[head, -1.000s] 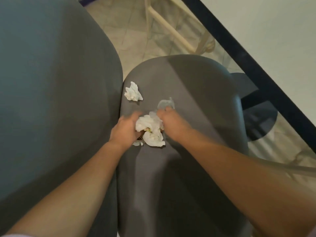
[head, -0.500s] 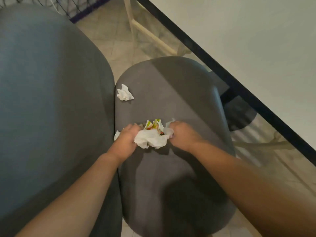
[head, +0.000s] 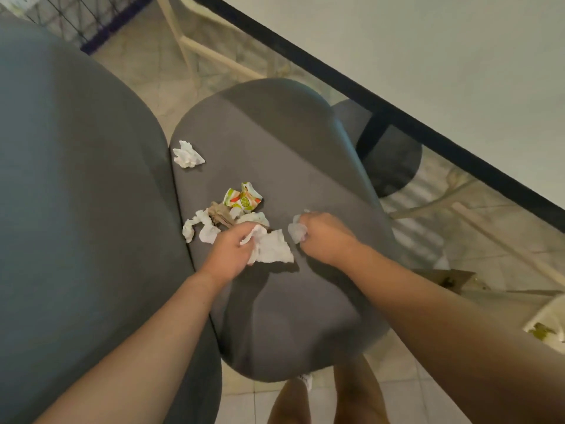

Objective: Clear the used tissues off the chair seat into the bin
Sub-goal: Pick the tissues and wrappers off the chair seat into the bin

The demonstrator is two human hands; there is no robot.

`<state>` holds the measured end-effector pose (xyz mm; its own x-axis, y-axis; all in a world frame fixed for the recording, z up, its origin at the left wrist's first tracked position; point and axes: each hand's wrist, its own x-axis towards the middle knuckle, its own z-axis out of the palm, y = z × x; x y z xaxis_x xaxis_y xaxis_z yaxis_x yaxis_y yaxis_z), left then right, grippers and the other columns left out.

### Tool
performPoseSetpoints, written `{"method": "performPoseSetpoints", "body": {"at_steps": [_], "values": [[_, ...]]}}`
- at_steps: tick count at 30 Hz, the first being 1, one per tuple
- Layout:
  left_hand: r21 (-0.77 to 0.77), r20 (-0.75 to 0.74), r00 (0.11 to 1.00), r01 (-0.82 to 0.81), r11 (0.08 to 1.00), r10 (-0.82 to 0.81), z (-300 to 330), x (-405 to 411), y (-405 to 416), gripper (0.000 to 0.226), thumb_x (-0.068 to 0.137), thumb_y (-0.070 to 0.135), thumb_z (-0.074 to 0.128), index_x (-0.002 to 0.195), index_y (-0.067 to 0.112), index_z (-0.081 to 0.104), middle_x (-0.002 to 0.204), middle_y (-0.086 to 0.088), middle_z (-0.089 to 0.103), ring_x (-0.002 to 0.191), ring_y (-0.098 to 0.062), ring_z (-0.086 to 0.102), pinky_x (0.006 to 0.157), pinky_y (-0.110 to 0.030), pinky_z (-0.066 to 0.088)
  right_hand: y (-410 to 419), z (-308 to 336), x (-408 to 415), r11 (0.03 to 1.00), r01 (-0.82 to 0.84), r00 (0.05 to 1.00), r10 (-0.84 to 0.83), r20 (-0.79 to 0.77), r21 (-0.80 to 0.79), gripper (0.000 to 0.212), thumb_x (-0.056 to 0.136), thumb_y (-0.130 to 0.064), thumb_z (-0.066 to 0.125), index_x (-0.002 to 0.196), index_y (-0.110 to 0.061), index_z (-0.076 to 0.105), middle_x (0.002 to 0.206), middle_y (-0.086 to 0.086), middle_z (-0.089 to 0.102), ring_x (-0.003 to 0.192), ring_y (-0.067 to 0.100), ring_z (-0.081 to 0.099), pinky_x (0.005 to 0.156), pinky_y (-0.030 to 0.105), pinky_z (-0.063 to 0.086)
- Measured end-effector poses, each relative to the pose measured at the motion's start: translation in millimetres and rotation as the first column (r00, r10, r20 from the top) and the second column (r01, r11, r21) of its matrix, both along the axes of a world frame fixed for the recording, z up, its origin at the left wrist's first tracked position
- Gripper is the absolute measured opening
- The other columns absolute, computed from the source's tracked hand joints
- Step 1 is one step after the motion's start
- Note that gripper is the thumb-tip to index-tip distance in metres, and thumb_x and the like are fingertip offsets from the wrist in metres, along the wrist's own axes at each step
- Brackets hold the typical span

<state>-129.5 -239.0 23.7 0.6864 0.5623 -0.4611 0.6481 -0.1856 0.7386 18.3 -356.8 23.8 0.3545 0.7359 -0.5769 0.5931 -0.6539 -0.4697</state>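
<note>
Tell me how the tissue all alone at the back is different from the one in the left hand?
The lone tissue lies untouched on the chair seat; the left hand grips the held tissue. The lone tissue is a tight crumpled ball; the held tissue hangs flatter and wider. Both are white.

The light is dim, warm and soft indoors, and everything carries a slight yellow-grey cast. The white table [head: 443,50] top is the brightest surface, evenly lit without glare. On the grey chair seat [head: 275,142] a darker band of shade crosses the part nearest the table, and soft, blurred shadows lie under both forearms on the side of the seat away from the table. The white tissues [head: 272,247] stand out pale against the seat but show little fine detail. The whole frame is a little soft and smeared. Wide-angle bending curves the chair backrest [head: 61,209] and stretches the forearms towards the frame edges.
</note>
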Motion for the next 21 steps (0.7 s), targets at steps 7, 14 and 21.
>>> {"method": "performPoseSetpoints", "body": {"at_steps": [7, 14, 21], "values": [[0.09, 0.019, 0.984, 0.175, 0.98, -0.177, 26, 29, -39, 0.029, 0.088, 0.013, 0.06, 0.062, 0.018, 0.049, 0.072, 0.0, 0.043, 0.067, -0.012, 0.043, 0.059, -0.009, 0.034, -69, 26, 9, 0.984, 0.16, 0.983, -0.166, 0.081, 0.073, 0.014, 0.087, -0.018, 0.044, 0.074, -0.016, 0.049, 0.09, 0.017, 0.064, 0.089, 0.033, 0.06, 0.075, 0.034, 0.046], [-0.021, 0.019, 0.968, 0.249, 0.968, -0.248, 40, 63, -108, 0.01, 0.083, 0.0, 0.062, 0.09, 0.007, 0.062, 0.094, -0.01, 0.058, 0.068, -0.011, 0.061, 0.053, -0.014, 0.049, -156, 47, 18, 0.93, 0.359, 0.923, -0.366, 0.117, 0.077, 0.023, 0.085, -0.028, 0.033, 0.088, -0.015, 0.052, 0.092, 0.009, 0.058, 0.087, 0.026, 0.055, 0.082, 0.034, 0.046], [-0.093, -0.039, 0.898, 0.433, 0.896, -0.438, 39, 109, -203, 0.018, 0.083, 0.014, 0.066, 0.072, 0.02, 0.053, 0.071, -0.004, 0.06, 0.052, -0.006, 0.055, 0.049, -0.008, 0.042, -253, 69, 23, 0.85, 0.513, 0.846, -0.524, 0.097, 0.123, 0.009, 0.086, -0.017, 0.044, 0.077, -0.018, 0.042, 0.084, 0.003, 0.049, 0.082, 0.022, 0.047, 0.071, 0.029, 0.034]]}}
